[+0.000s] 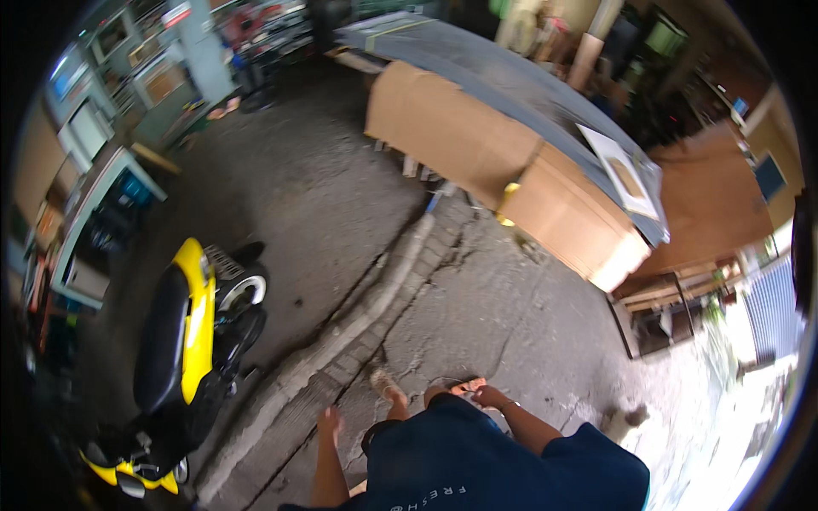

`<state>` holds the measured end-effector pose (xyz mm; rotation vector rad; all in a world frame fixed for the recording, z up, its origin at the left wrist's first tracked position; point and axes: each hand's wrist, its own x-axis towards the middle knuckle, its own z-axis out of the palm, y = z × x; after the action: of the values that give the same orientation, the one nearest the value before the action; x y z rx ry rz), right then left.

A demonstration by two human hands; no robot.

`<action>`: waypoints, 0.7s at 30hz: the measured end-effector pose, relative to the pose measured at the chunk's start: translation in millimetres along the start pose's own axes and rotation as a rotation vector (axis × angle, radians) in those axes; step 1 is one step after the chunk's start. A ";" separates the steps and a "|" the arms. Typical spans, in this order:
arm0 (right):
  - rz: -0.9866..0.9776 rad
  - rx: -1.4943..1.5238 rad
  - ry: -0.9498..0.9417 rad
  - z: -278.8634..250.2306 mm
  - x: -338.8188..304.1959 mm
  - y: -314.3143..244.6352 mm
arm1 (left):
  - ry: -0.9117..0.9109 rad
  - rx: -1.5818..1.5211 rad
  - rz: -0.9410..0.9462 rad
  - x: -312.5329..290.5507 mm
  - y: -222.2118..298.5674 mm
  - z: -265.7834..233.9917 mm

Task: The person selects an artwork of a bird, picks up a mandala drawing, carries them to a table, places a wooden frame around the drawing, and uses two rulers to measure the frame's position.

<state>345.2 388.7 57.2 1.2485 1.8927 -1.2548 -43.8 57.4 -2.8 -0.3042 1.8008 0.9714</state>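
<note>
My left hand (pixel 330 421) hangs at my left side over the concrete floor, blurred, its fingers loosely apart with nothing seen in them. In front of my right thigh, my right hand (pixel 489 398) is closed on a small orange object (pixel 467 387) whose kind I cannot make out. A thin dark line like a cord curves beside it. My foot (pixel 381 380) steps forward on the floor below.
A yellow and black motorcycle (pixel 198 324) stands at the left, beside a raised concrete strip (pixel 375 298). A long grey-topped table (pixel 511 77) with cardboard sides (pixel 456 115) lies ahead, a white framed panel (pixel 618 170) on it. At the right stands a wooden rack (pixel 660 324).
</note>
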 end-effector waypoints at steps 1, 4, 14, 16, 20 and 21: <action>0.001 0.100 0.162 -58.7 32.2 -54.8 | -0.142 -0.182 0.281 56.5 97.6 2.3; -0.031 0.071 0.221 -38.0 89.7 -115.3 | -0.028 -0.362 0.374 95.2 204.1 -51.7; -0.114 0.085 0.147 -100.0 270.6 -172.6 | 0.379 0.552 0.739 154.0 389.0 -29.6; -0.078 0.060 0.050 -144.1 301.6 -200.4 | 0.207 0.572 0.369 160.3 375.0 -47.6; -0.113 0.084 -0.139 -241.1 423.8 -255.0 | 0.056 0.362 -0.191 168.3 354.6 -76.7; -0.262 -0.383 -0.193 -281.2 434.8 -340.3 | 0.102 0.362 -0.165 170.7 373.9 -97.6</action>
<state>-132.4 770.9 -41.9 0.6761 2.0728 -1.0260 -409.5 264.1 41.5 -0.2725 1.9686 0.5092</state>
